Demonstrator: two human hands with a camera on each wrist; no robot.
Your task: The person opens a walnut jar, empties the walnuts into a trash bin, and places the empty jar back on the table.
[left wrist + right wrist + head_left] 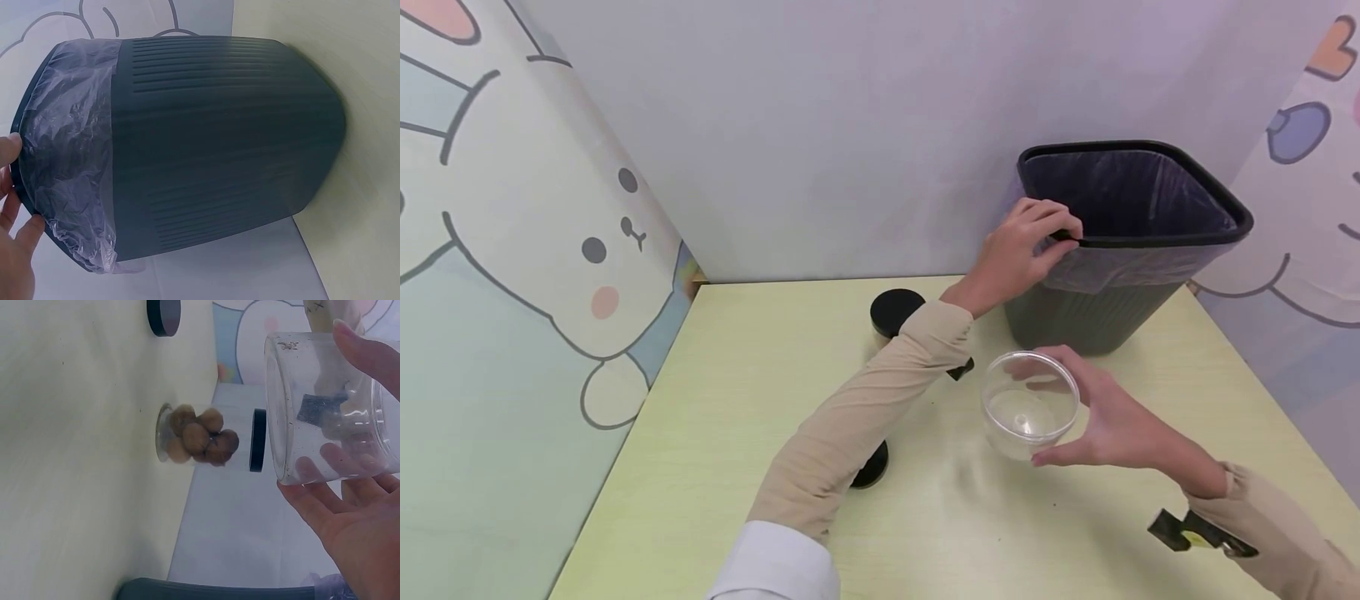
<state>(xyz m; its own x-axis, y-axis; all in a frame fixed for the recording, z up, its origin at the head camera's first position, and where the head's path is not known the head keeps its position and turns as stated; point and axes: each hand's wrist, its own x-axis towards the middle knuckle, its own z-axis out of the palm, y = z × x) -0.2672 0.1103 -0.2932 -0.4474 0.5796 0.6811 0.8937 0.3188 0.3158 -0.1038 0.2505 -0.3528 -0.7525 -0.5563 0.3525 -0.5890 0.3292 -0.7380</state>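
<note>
My left hand (1017, 254) holds the near rim of a grey trash bin (1093, 312), fingers curled over its black edge (15, 181). A clear plastic liner (81, 125) is folded down over the outside of the bin. In front of the bin, my right hand (1112, 421) grips a clear round jar (1026, 408) from the side, thumb and fingers spread around it. No lid covers the jar, and its inside looks empty apart from small dark specks near the base (290, 347). The jar is held up above the table.
A second clear jar with a black lid (257, 440) stands on the table, holding several walnuts (197, 439). A loose black lid (872, 467) lies partly hidden under my left forearm. Behind the pale yellow table (760, 358) rises a plain wall; rabbit-patterned panels (535, 208) flank it.
</note>
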